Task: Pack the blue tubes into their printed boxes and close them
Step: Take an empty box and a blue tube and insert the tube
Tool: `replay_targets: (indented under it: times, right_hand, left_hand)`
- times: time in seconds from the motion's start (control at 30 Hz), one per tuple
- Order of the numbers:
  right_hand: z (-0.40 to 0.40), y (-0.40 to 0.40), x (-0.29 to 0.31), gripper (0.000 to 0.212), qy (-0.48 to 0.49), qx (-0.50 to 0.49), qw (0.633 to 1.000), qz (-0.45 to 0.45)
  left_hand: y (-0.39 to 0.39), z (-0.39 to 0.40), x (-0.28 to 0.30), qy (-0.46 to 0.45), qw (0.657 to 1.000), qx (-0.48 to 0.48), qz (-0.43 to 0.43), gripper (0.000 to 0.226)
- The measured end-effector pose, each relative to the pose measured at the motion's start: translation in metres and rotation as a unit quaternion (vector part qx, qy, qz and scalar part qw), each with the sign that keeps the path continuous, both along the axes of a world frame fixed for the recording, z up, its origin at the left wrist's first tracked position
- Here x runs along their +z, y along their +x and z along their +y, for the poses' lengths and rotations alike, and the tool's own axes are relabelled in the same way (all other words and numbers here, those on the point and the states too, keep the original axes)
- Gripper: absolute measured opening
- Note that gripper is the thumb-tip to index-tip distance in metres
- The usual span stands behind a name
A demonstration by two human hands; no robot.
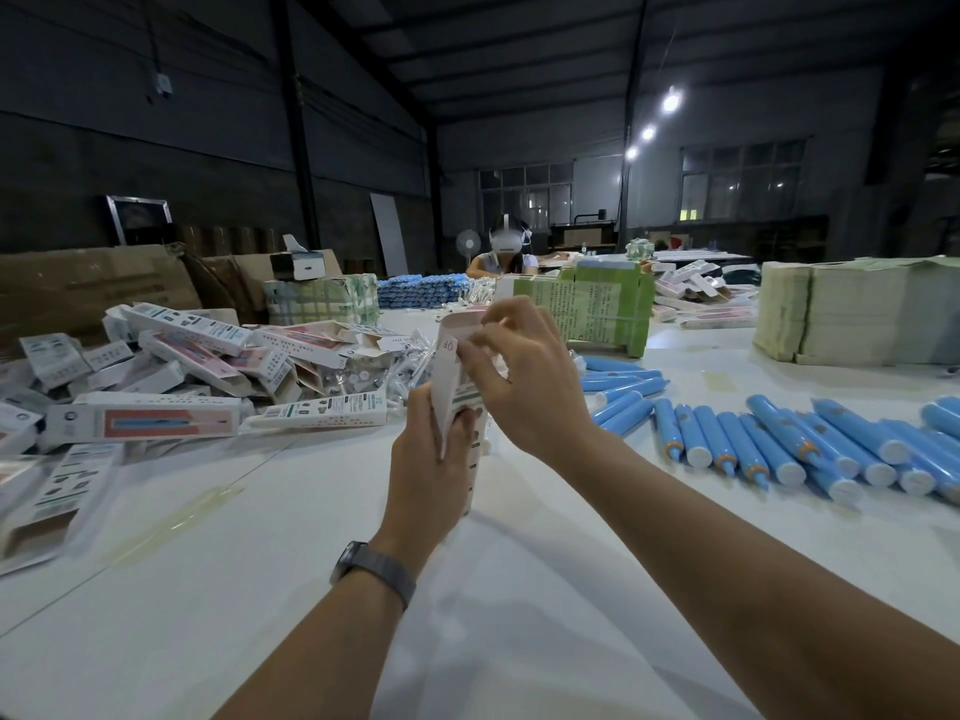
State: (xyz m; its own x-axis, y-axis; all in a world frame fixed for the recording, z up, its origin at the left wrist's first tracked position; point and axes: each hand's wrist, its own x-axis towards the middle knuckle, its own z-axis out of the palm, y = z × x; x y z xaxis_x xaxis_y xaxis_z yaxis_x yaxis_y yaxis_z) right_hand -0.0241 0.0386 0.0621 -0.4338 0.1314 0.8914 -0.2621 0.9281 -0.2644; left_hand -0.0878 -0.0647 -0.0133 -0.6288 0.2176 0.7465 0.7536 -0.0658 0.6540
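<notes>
box (456, 387) held upright over white table (467, 615), centre of view, long axis near vertical, top end leaning slightly away from wearer. count in hand: one box. left hand (431, 475) grips lower half of box, fingers curled round it; dark watch (371, 569) on that wrist. right hand (524, 376) pinches flap at upper end of box, fingertips bent over top edge. cannot tell whether a tube is inside.

loose blue tubes (779, 449) on table to the right: about fifteen in near row, lying flat, roughly side by side, white caps mostly toward wearer, a few with orange nozzles toward wearer; about six more just beyond, behind right hand; exact count not possible, right edge cuts row off.

heap of printed boxes (171, 376) on left, lying flat at mixed angles, well over a dozen, too jumbled to count. green-printed bundle (587, 309) behind hands. stacks of flat sheets (852, 314) far right. one other person (506, 252) seated at far end, wearing headset.
</notes>
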Motion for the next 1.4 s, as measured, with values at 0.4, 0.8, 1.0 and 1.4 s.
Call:
replay_targets:
  times: [0.4, 0.8, 1.0, 1.4]
  right_hand:
    - [-0.01, -0.002, -0.008, 0.041, -0.303, 0.267, 0.908, -0.115]
    - [-0.019, -0.006, -0.019, 0.036, -0.234, 0.199, 0.951, -0.036]
    - [-0.018, -0.006, -0.022, 0.031, -0.231, 0.195, 0.953, -0.024]
    - [-0.016, -0.002, -0.017, 0.025, -0.196, 0.182, 0.964, -0.008]
  left_hand:
    - [0.004, -0.004, 0.002, 0.098, 0.979, -0.161, -0.08, 0.036]
    - [0.015, -0.01, 0.013, 0.066, 0.995, -0.064, 0.024, 0.032]
    - [0.01, -0.009, 0.012, 0.072, 0.995, -0.07, 0.001, 0.028]
    - [0.007, -0.008, 0.011, 0.079, 0.993, -0.09, 0.008, 0.031]
